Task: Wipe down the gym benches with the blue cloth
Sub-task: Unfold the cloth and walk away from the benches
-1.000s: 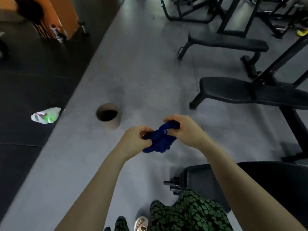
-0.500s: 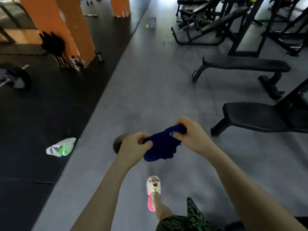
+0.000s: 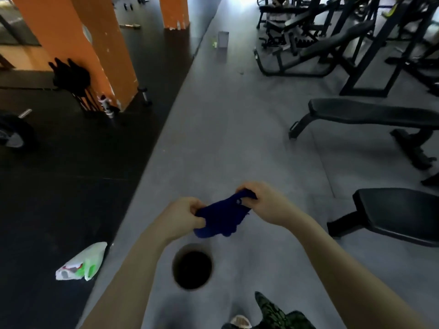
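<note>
Head view: both hands out front at waist height over the grey floor, holding the blue cloth bunched between them. Left hand has its fingers curled round the cloth's left end; right hand pinches the upper right corner with thumb and fingers. Cloth hangs crumpled and slack under the hands, not spread flat, touching no bench. Nearest bench sits to the right, its black pad apart from the hands; a second flat bench lies farther back on the right, more racks and an incline bench behind that. A round dark bin stands on the floor right below the cloth, a crumpled white-green bag to its left at the edge of the black mat. Orange pillar at upper left. Step in hand looks like readying the cloth: sorting or opening it up between both hands, no wiping under way. Next move probably calls for turning right toward the nearest bench, getting the cloth into one flat wad in one hand, and pressing it onto the pad for long strokes. Can't tell if the cloth is damp.
</note>
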`<action>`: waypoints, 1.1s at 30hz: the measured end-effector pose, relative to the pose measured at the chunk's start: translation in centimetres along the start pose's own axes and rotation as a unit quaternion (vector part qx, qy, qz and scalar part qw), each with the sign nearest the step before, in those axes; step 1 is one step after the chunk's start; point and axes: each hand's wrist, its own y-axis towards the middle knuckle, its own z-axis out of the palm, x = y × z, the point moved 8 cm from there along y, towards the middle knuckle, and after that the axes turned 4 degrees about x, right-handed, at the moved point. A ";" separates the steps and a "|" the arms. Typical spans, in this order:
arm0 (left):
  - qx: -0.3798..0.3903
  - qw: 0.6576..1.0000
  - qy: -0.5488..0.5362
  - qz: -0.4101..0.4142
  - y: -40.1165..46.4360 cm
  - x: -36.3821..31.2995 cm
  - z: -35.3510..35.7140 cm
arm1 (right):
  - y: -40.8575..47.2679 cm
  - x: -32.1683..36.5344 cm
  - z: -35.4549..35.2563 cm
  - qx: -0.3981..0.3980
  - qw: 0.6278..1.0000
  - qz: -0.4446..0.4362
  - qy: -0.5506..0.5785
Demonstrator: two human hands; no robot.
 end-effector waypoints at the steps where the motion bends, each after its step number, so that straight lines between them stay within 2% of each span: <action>1: 0.001 1.000 0.004 0.007 1.9 -0.3 -1.2 | 1.2 -0.6 -0.4 -0.019 1.000 0.013 0.012; 5: 0.039 0.997 -0.011 0.064 9.2 -2.2 -4.6 | 4.1 -3.9 -1.3 -0.125 0.982 0.083 0.112; 9: 0.124 0.981 0.003 0.147 16.3 -3.2 -5.4 | 4.8 -5.8 0.7 -0.256 0.925 0.168 0.225; 13: 0.238 0.951 0.039 0.195 20.3 -0.8 -4.5 | 4.4 -5.8 6.3 -0.394 0.829 0.251 0.306; 17: 0.261 0.943 0.043 0.201 23.0 5.3 -3.9 | 5.1 -6.1 15.8 -0.476 0.719 0.320 0.392; 20: 0.271 0.946 0.040 0.174 25.1 12.0 -3.1 | 6.9 -6.9 24.3 -0.490 0.642 0.364 0.464; 22: 0.281 0.947 0.054 0.142 27.0 17.7 -2.1 | 8.8 -8.1 30.1 -0.482 0.604 0.387 0.503; 29: 0.282 0.951 0.115 0.051 36.3 37.4 3.5 | 16.9 -17.2 49.6 -0.418 0.519 0.461 0.585; 33: 0.272 0.949 0.149 0.054 43.5 45.8 8.4 | 21.6 -25.3 57.2 -0.423 0.470 0.486 0.603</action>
